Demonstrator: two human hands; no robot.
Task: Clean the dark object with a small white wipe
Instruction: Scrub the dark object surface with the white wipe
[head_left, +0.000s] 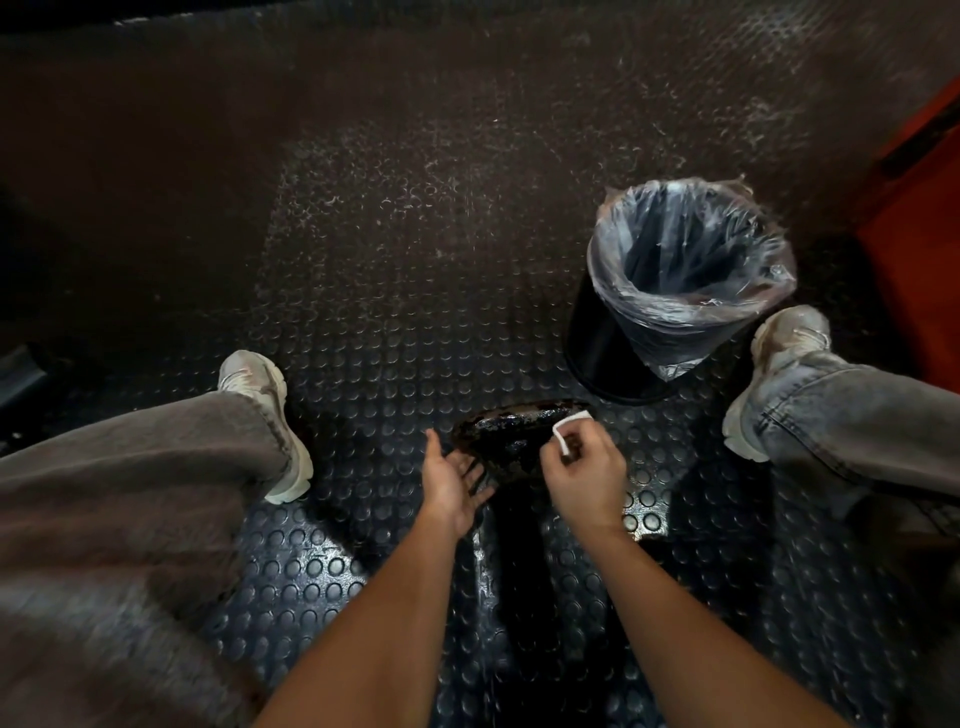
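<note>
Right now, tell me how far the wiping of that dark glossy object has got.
Done: the small white wipe is out and pinched in the right hand, and the left hand supports the dark glossy object with spread fingers. In hand: the wipe sits at the object's right edge. Left: its surface looks mottled, so most wiping seems ahead; the black lined bin is there for the used wipe.

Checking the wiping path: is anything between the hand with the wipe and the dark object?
Nothing visible. The right hand pinches the white wipe right at the dark object, while the left hand supports its near side.
</note>
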